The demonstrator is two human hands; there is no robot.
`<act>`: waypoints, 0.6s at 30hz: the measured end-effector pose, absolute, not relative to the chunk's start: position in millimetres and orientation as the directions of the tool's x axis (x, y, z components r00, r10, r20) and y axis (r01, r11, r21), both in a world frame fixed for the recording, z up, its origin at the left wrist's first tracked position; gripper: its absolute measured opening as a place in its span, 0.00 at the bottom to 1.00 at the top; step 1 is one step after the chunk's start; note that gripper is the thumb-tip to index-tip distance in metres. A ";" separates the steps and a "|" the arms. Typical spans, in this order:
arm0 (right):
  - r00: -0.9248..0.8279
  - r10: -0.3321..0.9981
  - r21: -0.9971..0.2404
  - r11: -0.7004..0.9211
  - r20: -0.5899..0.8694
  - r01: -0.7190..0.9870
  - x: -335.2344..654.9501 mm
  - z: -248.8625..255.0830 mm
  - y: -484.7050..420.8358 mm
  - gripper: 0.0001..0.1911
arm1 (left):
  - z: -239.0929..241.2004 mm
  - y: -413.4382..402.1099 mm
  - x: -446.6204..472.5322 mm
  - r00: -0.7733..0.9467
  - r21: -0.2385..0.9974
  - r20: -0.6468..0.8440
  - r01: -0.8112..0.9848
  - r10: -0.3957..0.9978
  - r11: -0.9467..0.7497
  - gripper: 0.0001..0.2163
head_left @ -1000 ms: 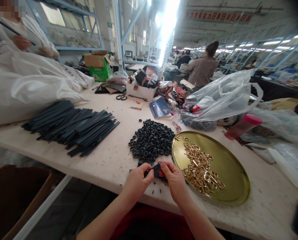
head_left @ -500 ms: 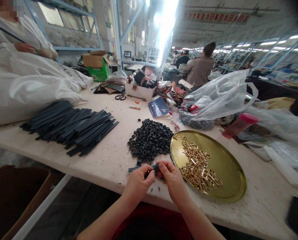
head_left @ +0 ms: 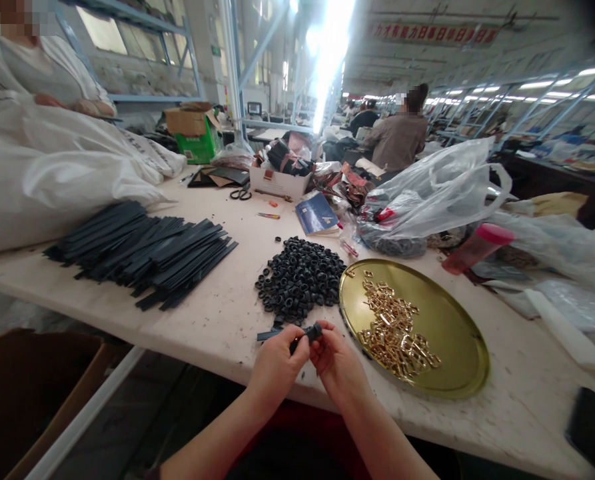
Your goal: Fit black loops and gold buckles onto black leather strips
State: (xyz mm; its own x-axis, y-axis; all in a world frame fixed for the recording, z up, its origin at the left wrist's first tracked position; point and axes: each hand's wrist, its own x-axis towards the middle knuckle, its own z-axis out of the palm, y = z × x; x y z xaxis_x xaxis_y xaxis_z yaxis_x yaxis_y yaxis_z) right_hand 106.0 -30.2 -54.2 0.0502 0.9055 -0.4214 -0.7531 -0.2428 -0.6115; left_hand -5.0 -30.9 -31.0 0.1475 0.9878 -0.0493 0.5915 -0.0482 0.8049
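Observation:
My left hand (head_left: pixel 276 365) and my right hand (head_left: pixel 335 360) meet at the table's near edge. Between their fingertips they pinch a black strap (head_left: pixel 272 334) with a small black loop (head_left: pixel 313 331) on it. The strap's free end sticks out to the left. Just beyond my hands lies a heap of black loops (head_left: pixel 301 277). To the right stands a round gold tray (head_left: pixel 457 333) holding several gold buckles (head_left: pixel 394 330). A spread of black straps (head_left: pixel 147 252) lies on the left of the table.
A person in white sits at the far left behind a big white sack (head_left: pixel 52 180). Clear plastic bags (head_left: pixel 437 193), a blue booklet (head_left: pixel 318 215), scissors (head_left: pixel 240 194), a white box (head_left: pixel 280 180) and a pink-capped bottle (head_left: pixel 474 248) crowd the far side. A brown box (head_left: pixel 37 393) stands below left.
My hands have lifted slightly and turned the strap; the black loop now shows above my right fingers. The view has shifted a little.

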 end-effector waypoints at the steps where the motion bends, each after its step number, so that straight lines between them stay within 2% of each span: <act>1: 0.053 0.913 -0.642 -0.242 -0.404 -0.727 106.6 -53.6 -30.5 0.06 | -30.7 -30.6 -5.1 0.148 0.798 -0.054 0.601 0.987 -0.046 0.10; 4: 0.112 0.942 -0.790 -0.196 -0.317 -0.581 108.6 -54.1 -33.4 0.05 | -30.8 -29.9 -5.5 0.142 0.786 -0.058 0.617 0.988 -0.043 0.10; 7: 0.204 0.972 -0.971 -0.068 -0.115 -0.227 114.0 -55.9 -37.7 0.09 | -30.5 -30.0 -6.2 0.154 0.798 -0.045 0.600 0.987 -0.057 0.10; 10: 0.157 0.988 -0.998 -0.023 -0.013 0.061 121.5 -53.8 -38.9 0.13 | -29.3 -29.8 -7.3 0.188 0.804 -0.036 0.589 0.981 -0.083 0.10; 14: -0.010 0.997 -0.994 -0.078 -0.079 0.077 128.3 -48.8 -34.7 0.15 | -28.3 -26.8 -9.6 0.237 0.819 -0.034 0.563 0.971 -0.109 0.11; 18: 0.016 0.994 -0.994 -0.106 -0.107 -0.020 132.9 -48.3 -30.5 0.14 | -30.9 -22.6 -12.7 0.331 0.894 -0.073 0.440 0.941 -0.085 0.09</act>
